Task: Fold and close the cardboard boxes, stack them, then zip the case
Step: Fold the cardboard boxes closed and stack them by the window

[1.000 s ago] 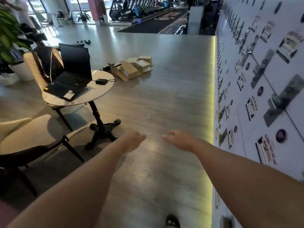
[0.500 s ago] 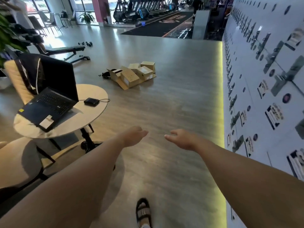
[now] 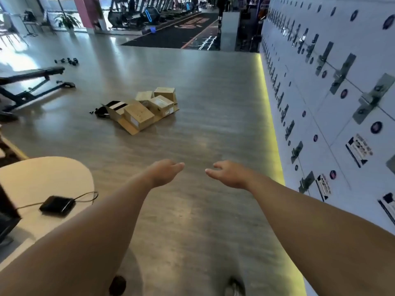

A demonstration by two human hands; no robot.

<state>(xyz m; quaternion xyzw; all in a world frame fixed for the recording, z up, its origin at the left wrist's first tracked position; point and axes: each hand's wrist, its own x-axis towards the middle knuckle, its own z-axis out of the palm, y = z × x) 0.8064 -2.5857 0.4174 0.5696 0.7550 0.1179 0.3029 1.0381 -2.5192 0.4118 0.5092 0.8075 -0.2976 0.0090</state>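
Note:
Several brown cardboard boxes [image 3: 149, 108] lie in a loose cluster on the wooden floor some way ahead, on a flattened sheet of cardboard. A black case [image 3: 112, 106] lies at their left side, partly hidden behind an upright flap. My left hand [image 3: 165, 171] and my right hand [image 3: 227, 174] stretch forward at waist height, fingers relaxed, holding nothing. Both hands are well short of the boxes.
A round beige table [image 3: 42, 178] stands at my lower left with a small black device [image 3: 57, 205] and its cable on it. A weight bench [image 3: 32, 80] and dumbbells [image 3: 67, 60] are at the far left. A locker wall [image 3: 331, 103] runs along the right.
I have walked forward: the boxes are nearer and larger, the table and laptop have slid to the lower left edge. Both hands stay outstretched and empty.

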